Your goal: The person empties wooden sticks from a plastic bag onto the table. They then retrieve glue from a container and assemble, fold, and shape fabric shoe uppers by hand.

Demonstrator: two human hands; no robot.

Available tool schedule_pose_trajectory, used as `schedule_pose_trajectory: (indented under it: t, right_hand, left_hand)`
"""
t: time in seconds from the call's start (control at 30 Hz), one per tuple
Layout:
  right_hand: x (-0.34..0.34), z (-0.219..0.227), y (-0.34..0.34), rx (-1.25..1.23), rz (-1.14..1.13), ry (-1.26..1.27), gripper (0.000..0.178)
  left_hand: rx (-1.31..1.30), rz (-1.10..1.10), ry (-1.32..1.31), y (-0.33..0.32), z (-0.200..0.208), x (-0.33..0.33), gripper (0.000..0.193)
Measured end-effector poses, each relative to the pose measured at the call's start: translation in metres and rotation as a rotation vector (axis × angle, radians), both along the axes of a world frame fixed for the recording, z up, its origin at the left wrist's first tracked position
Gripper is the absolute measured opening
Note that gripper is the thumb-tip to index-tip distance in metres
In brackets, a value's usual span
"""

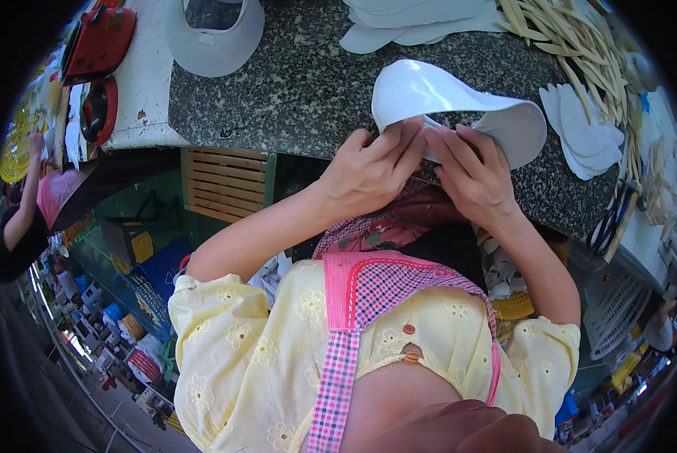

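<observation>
Over the front edge of the speckled dark stone worktop I hold a white sun visor [421, 88], its glossy curved brim turned away from me. My left hand [376, 162] pinches the inner edge near the middle of its band. Close beside it, my right hand [474, 170] has its fingers closed on the same edge, just to the right. What lies under the fingertips is hidden. A second white visor [219, 57] rests at the far left of the worktop, with a small pale tag on its inner edge.
Flat white brim-shaped pieces [421, 19] are stacked at the back, with more white pieces [580, 128] at the right. Long cream strips [561, 34] lie beyond them. Scissors [606, 219] sit by the right edge. At far left, another person's arm [25, 196] shows near red-and-black objects [100, 41].
</observation>
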State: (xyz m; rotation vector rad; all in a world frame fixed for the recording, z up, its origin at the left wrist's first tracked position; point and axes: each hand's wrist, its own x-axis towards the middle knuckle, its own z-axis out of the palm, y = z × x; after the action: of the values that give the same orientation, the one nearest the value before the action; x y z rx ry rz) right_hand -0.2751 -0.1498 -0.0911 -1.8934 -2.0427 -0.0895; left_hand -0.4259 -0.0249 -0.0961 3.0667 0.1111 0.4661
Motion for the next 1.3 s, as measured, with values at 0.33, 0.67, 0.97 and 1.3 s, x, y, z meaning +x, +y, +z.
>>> schedule_pose_trajectory:
  t: [0.33,0.67,0.97,1.3]
  right_hand:
    - [0.011,0.000,-0.016,-0.042,0.090,-0.052,0.042]
    - [0.028,0.016,-0.061,-0.094,-0.102,-0.129,0.037]
    - [0.074,0.024,-0.022,0.146,-0.238,0.298,0.042]
    - [0.047,0.081,-0.041,0.293,0.015,0.889,0.008]
  left_hand:
    - [-0.195,-0.152,0.117,0.025,0.006,-0.009,0.051]
    - [0.013,-0.214,0.157,0.027,0.027,0.011,0.037]
    - [0.066,-0.298,-0.295,0.005,0.016,0.060,0.026]
    - [-1.374,-0.169,-0.041,0.030,0.085,0.031,0.015]
